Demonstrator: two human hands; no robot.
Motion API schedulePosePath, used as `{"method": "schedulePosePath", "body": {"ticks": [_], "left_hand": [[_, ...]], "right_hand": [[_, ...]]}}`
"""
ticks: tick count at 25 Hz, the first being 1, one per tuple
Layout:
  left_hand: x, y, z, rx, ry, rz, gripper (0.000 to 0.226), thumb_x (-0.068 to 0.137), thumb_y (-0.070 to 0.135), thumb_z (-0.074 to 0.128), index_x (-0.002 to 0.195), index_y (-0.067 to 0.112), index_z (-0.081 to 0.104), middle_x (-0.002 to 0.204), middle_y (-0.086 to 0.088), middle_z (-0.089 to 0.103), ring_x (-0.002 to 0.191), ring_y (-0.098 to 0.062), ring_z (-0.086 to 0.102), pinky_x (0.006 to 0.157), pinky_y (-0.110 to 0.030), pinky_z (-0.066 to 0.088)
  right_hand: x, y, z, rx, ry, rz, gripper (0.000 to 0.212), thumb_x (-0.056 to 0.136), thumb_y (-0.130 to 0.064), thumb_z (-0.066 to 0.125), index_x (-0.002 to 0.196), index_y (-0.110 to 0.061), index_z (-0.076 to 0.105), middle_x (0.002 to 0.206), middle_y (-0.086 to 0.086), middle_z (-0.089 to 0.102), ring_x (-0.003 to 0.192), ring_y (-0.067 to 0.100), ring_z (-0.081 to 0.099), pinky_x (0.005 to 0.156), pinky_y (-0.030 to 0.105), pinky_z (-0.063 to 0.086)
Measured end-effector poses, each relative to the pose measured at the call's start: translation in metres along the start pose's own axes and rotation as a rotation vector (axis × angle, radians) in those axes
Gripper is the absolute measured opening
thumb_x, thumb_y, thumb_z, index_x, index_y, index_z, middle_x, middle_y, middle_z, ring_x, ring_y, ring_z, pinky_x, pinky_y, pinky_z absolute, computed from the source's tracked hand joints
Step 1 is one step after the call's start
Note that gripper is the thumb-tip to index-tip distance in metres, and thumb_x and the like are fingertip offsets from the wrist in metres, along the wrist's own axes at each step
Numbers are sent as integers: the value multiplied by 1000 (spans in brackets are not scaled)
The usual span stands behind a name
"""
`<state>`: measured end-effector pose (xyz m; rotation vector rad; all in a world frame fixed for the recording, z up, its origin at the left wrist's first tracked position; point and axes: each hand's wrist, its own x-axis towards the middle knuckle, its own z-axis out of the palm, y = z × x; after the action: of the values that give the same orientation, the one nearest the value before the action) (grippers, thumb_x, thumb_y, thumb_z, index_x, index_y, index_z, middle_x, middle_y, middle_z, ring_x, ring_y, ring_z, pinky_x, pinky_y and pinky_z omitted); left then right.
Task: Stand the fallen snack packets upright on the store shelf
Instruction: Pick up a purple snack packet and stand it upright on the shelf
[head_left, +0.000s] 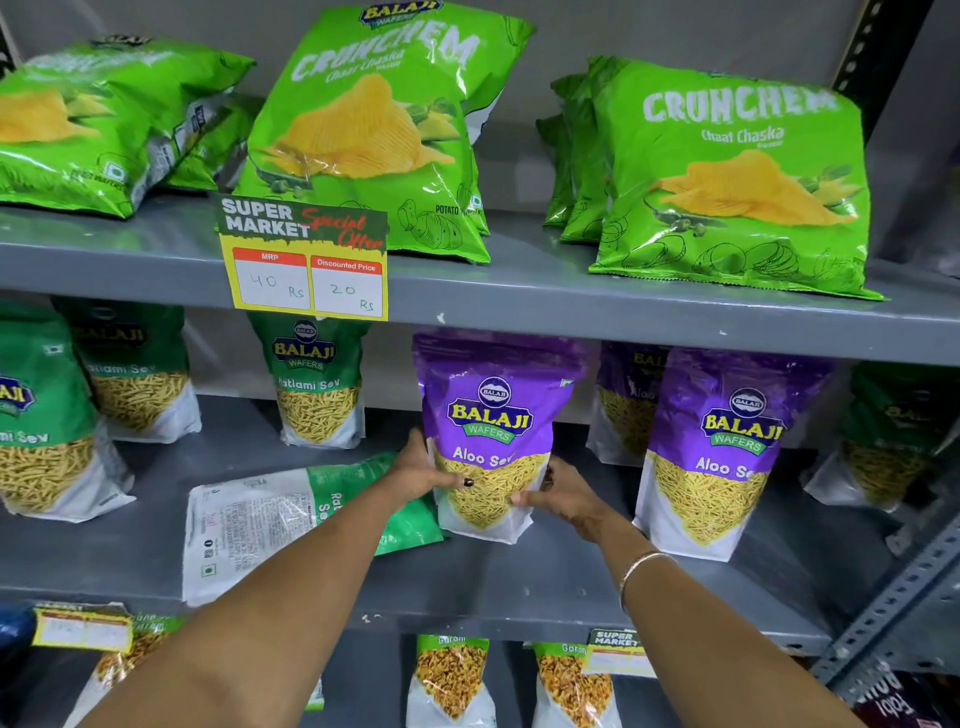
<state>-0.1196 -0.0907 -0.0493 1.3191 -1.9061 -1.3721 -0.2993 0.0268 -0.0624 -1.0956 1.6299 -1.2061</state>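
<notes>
A purple Aloo Sev packet (493, 415) stands upright on the middle shelf (519, 582). My left hand (421, 467) grips its lower left side, thumb across the front. My right hand (558, 493) holds its lower right side. Just left of it a green Ratlami Sev packet (280, 525) lies flat on its face, back label up, partly under my left forearm. On the top shelf (571, 306), green Crunchem chip bags (78, 119) at the left lie tipped over, while a middle Crunchem bag (374, 130) and a right one (737, 176) lean upright.
Upright green Ratlami Sev packets (317, 384) stand at the left and back, and more purple Aloo Sev packets (722, 447) at the right. A yellow price tag (306, 265) hangs from the top shelf edge. A perforated metal upright (893, 608) borders the right side.
</notes>
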Motion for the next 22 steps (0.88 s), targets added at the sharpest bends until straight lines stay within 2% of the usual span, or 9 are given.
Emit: {"method": "schedulePosePath", "body": {"ticks": [4,8,13,15,16,17,18,20,22], "left_hand": [[3,-5,1,-7,14,58,68,62,0,81,123,4,49,129,-15,60,119,-28,56,96,-30,41],[3,-6,4,18,46,50,75,59,8,84,124,8,48,127,-12,62,118,-28,57,103,-38,44],[-4,-3,8,59,68,11,78,62,14,83,128,8,43,129,-11,60,119,-28,56,100,-36,44],[-6,-4,5,89,30,4,80,62,15,83,128,7,38,132,-12,56,123,-29,52,101,-37,43],[-6,-6,-1,136,0,23,82,63,16,83,129,6,36,134,-13,52,126,-30,49,103,-37,42],[-6,-8,-9,198,-28,54,85,64,18,82,132,6,34,137,-14,47,129,-30,45,105,-37,40],[-7,-13,-25,272,-47,78,87,66,21,80,136,5,31,141,-15,42,132,-30,42,107,-36,38],[-4,-26,-66,422,-34,97,83,73,27,74,139,5,30,145,-18,37,133,-30,40,108,-35,37],[3,-49,-122,570,-10,92,72,80,33,67,137,5,34,144,-18,38,130,-31,42,106,-36,38]], "right_hand": [[7,5,7,-26,81,-33,60,66,9,74,121,4,51,117,16,63,97,20,60,62,3,51],[12,8,4,-43,87,-39,55,68,11,72,119,7,52,112,16,63,83,6,60,58,2,50],[10,6,3,-58,48,-41,59,63,3,77,117,4,54,116,18,65,86,10,63,65,10,53],[7,1,4,-86,36,28,53,64,-3,77,113,2,57,100,8,71,76,3,64,58,8,51],[7,-2,6,-120,25,83,39,69,-2,75,104,1,59,79,-1,73,61,-3,61,48,6,46],[5,-6,7,-172,30,172,24,74,-1,72,93,-2,58,55,-8,67,41,-3,54,37,5,38],[5,-8,11,-228,55,291,17,77,-3,69,85,-5,55,40,-7,54,27,1,42,30,12,33],[9,-8,26,-251,104,523,15,78,-6,64,71,-4,51,33,4,42,21,16,36,33,18,37],[11,-14,64,-190,87,637,26,83,-9,57,60,1,50,32,10,46,20,24,45,31,25,44]]}}
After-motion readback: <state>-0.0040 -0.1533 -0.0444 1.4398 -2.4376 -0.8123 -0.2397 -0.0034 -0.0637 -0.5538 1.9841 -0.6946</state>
